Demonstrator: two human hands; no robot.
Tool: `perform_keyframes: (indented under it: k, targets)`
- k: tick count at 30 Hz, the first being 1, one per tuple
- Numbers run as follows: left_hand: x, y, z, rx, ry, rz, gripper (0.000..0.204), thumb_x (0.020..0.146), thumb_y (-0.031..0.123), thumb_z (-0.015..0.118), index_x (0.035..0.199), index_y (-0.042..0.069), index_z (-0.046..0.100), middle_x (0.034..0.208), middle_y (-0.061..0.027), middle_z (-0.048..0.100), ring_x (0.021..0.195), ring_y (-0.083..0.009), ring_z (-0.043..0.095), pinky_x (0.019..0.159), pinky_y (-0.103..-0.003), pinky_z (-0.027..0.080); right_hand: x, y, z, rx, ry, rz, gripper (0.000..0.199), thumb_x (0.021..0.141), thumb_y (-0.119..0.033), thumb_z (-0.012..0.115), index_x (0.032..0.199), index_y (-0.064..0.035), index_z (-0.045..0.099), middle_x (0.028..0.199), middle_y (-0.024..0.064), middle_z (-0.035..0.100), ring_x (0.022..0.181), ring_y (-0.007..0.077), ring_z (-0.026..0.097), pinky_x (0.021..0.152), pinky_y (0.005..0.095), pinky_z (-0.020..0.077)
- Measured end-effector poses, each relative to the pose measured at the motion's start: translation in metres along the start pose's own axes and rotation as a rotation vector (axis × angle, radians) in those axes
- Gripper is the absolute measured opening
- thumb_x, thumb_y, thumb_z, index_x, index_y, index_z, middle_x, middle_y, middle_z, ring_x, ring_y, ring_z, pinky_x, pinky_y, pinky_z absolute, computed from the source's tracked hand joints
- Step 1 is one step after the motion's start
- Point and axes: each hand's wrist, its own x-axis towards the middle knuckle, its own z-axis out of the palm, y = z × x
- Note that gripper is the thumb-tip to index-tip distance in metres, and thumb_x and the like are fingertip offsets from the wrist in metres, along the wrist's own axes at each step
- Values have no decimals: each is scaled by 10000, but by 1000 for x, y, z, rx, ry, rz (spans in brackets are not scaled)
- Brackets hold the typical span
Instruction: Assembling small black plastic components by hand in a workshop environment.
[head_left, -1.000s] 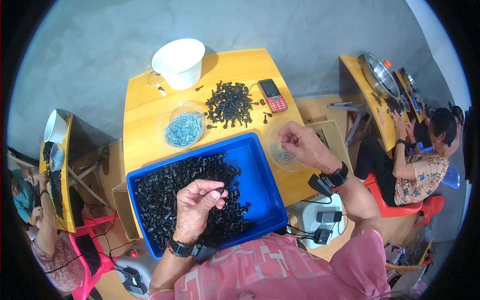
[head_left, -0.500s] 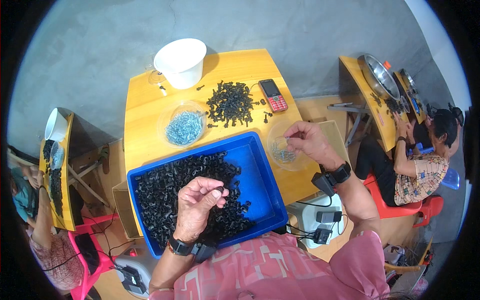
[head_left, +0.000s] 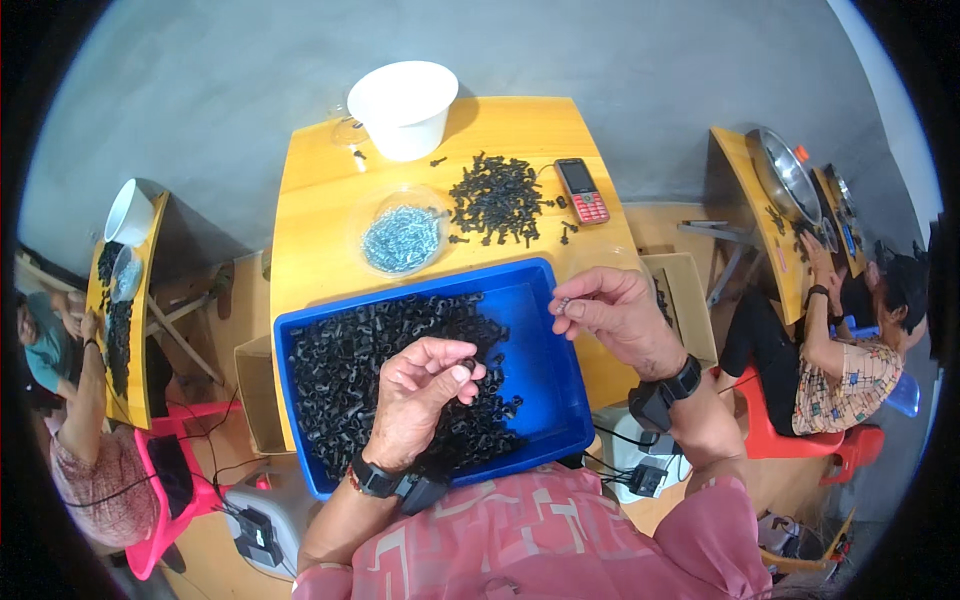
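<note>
Both hands are over the blue rectangular plastic tray (head_left: 545,375). Left hand (head_left: 425,385) is curled above the heap of small black plastic clips (head_left: 370,370) inside that tray, and its thumb and fingers pinch 1 black clip (head_left: 468,362). Right hand (head_left: 620,315) hovers at the right rim of the tray, fingers bent together, and its fingertips hold 1 small grey metal piece (head_left: 563,303).

Largest in the room is the grey concrete floor (head_left: 250,80), which fills the upper part of the view. On it stands the yellow wooden table (head_left: 310,200) with rounded corners; the blue tray lies on its near part. 2 more yellow tables are at the sides, each with 1 person sitting at it: the left table (head_left: 135,330) carries black parts and a white bowl, the right table (head_left: 750,190) carries a round shiny metal basin (head_left: 785,175).

At the far edge of the middle table stands a white round plastic bucket (head_left: 402,105). Near the centre a loose pile of black clips (head_left: 497,198) lies on the bare wood, and just left of it is a clear shallow dish of small silver screws (head_left: 402,238). Right of the pile lies a small red and black phone with buttons (head_left: 581,189).
</note>
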Motion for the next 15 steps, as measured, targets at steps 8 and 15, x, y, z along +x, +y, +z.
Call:
perform_keyframes:
  k: [8,15]
  targets:
    - [1,-4,-5,-28,-1,9,176,913,61,684,1072,1,638,963,-138,706,785,-149,664,691,-266,550,17,18,40,2,-128,-102,160,895,-12,689,1053,-12,712,962,120,712,805,176,710,670,265,574]
    - [1,-1,-6,-20,8,11,179,909,71,692,1065,2,638,948,-123,702,788,-146,662,694,-267,551,25,30,53,-24,-234,-148,138,928,-39,659,1057,-12,702,973,97,702,835,169,702,698,262,568]
